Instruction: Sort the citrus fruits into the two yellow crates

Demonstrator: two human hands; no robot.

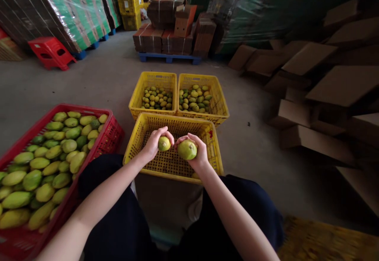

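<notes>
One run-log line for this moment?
left grip: holds yellowish lemon | right grip: holds greenish lemon | below: yellow crate | left side: red crate, lemons

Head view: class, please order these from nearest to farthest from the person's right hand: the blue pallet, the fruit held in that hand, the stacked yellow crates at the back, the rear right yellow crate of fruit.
From the right hand:
1. Held fruit: in its grasp.
2. Rear right yellow crate: ahead.
3. Blue pallet: farther ahead, slightly left.
4. Stacked yellow crates: farthest, back left.
</notes>
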